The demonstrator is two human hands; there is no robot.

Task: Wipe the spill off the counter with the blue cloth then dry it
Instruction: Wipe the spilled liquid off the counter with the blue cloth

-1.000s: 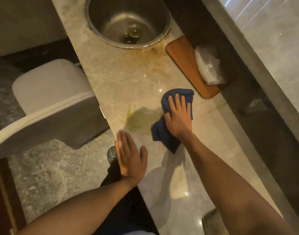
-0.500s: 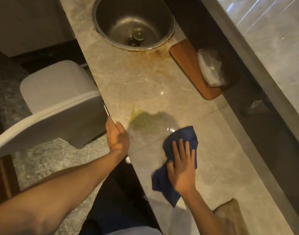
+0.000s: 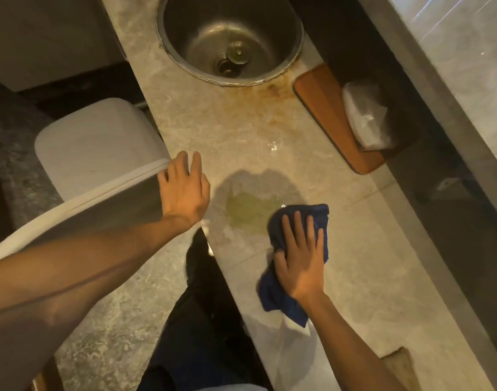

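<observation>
A yellow-green spill (image 3: 250,208) lies on the beige marble counter (image 3: 213,122), partly in shadow. The crumpled blue cloth (image 3: 281,303) rests just right of and below the spill, its upper edge touching the wet patch. My right hand (image 3: 301,258) presses flat on the cloth with fingers spread. My left hand (image 3: 184,190) lies open on the counter's left edge, left of the spill, holding nothing.
A round steel sink (image 3: 230,38) is set into the counter ahead, with rust-brown stains below its rim. A wooden tray (image 3: 332,119) with a clear plastic bag (image 3: 368,117) sits at the right. A white toilet (image 3: 95,159) stands left of the counter.
My right hand slid the cloth down from the right of the spill toward me, then back up to the spill's edge. My left hand moved forward along the counter's edge.
</observation>
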